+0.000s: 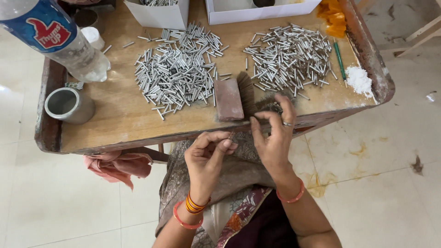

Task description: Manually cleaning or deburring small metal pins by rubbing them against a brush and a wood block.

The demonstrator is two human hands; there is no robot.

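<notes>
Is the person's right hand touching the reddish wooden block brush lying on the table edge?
Apart. The head view shows the right hand raised below and beside the brush, with table edge visible between them.

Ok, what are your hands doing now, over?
Left hand pinching something thin. Right hand open beside it. Brush and tube piles ahead on the table.

Orange bangles on left wrist [193, 209], ring and bangle on right.
</notes>
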